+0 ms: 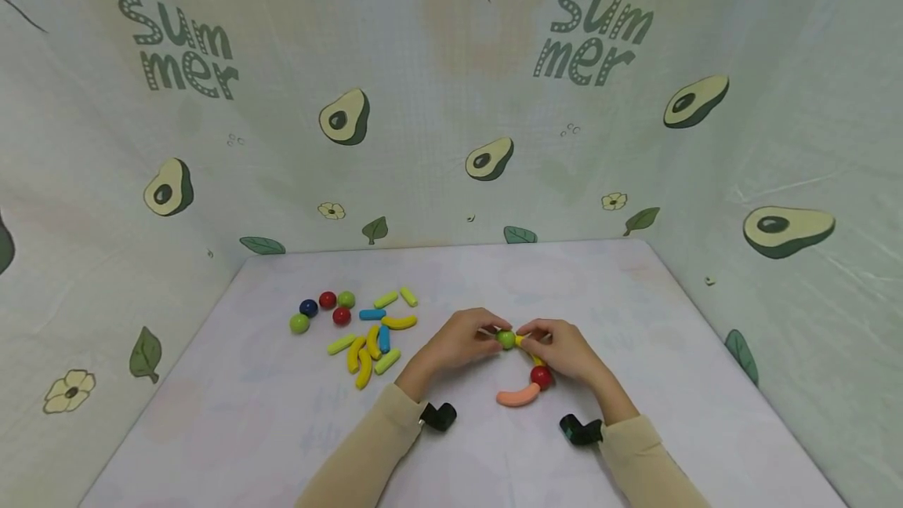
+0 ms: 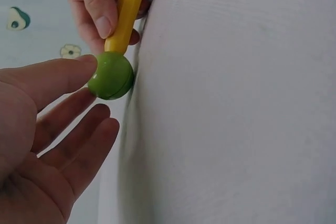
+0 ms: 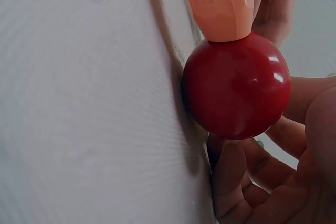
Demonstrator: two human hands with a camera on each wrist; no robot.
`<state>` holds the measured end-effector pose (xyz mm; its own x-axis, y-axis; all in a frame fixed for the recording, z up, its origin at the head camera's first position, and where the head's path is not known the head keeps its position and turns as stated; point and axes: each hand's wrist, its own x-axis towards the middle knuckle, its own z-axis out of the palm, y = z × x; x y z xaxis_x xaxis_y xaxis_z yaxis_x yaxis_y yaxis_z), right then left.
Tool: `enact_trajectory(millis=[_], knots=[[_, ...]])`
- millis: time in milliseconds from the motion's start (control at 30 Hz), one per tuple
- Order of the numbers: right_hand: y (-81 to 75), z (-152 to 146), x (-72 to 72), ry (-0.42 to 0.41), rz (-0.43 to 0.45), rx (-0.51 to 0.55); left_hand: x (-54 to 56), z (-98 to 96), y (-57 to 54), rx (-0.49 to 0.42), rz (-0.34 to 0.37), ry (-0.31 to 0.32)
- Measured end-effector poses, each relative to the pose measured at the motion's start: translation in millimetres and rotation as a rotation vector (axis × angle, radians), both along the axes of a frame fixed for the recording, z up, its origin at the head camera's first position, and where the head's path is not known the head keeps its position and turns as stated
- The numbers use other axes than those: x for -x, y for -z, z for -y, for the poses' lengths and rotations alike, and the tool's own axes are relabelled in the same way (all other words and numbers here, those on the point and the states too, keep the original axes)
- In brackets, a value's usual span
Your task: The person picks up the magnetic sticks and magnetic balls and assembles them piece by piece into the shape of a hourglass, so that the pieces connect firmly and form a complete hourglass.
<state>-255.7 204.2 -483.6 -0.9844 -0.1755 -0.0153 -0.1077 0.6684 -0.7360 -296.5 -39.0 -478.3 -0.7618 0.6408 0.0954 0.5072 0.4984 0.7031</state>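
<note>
My left hand pinches a glossy green ball between thumb and index finger; the other fingers are spread in the left wrist view. A yellow curved stick joins the ball, and my right hand grips it with thumb and fingers. At the yellow stick's other end is a red ball. From the red ball runs a salmon-pink curved stick, forming an open arc toward the near side. In the right wrist view, the red ball partly covers my right fingers.
Left on the white table lie loose balls: green, dark blue and red. Beside them are several yellow curved sticks, blue sticks and lime-green sticks. A printed cloth stands behind.
</note>
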Motion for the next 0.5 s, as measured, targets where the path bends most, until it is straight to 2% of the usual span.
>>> enact_trajectory(millis=[200,300,500], knots=[[-1.0,1.5,0.9,-0.002,0.002,-0.003,4.4,10.8,-13.8,0.001,0.004,-0.044],[-0.8,2.1,1.4,0.002,0.011,-0.006,7.8,19.8,-22.8,0.003,-0.016,-0.077],[0.7,0.9,0.3,0.003,0.016,-0.003,17.6,45.3,-38.3,-0.009,-0.077,-0.090]])
